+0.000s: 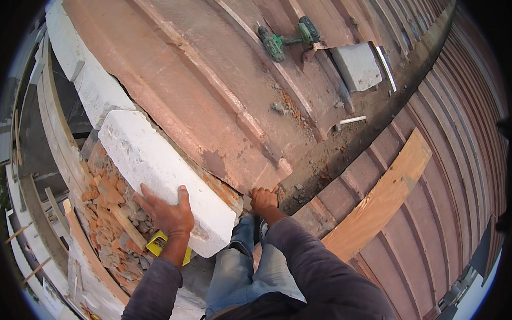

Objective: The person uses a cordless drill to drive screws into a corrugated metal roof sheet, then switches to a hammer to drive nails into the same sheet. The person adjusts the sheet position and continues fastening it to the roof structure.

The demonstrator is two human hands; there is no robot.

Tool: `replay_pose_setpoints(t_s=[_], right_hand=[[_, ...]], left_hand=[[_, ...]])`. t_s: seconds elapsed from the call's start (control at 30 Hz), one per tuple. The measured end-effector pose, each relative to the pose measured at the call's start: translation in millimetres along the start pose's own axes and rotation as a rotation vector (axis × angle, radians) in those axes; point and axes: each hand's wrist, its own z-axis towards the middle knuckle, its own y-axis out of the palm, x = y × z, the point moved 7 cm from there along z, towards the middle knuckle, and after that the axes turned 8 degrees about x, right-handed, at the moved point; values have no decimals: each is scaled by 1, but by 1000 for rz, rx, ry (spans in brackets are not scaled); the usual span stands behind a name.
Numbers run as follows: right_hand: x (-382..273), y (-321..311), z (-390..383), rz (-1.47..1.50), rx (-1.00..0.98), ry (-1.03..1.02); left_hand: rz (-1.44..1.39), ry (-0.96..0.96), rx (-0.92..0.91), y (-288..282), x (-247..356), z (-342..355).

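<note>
My left hand point(169, 213) rests with fingers spread against the side of a long white foam-like block point(165, 174) lying along the roof edge. My right hand point(263, 200) is curled at the lower corner of a rust-coloured corrugated metal sheet point(206, 124), beside the block's end; what its fingers hold is hidden. A second white block point(84, 75) continues along the edge. A yellow box point(156, 245) with small metal pieces sits below my left hand, among broken brick pieces point(105, 194).
A green cordless drill point(274, 48), a white block point(358, 67) and short white strips point(352, 121) lie farther up the sheets. A debris-strewn gutter point(300, 184) runs diagonally beside another ribbed roof point(435, 183), which holds a wooden plank point(378, 204). Concrete and wooden framing point(49, 113) lies past the left edge.
</note>
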Motion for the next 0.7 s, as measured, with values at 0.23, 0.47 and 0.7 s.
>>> replay_pose_setpoints(t_s=[0.23,0.47,0.7], right_hand=[[28,-14,-13,101,121,73],[66,-50,-22,177,314,227],[111,-96,-27,315,497,320]], left_hand=[[9,38,25,-2,1,0],[4,66,28,-1,-1,1],[-3,49,16,3,-5,0]])
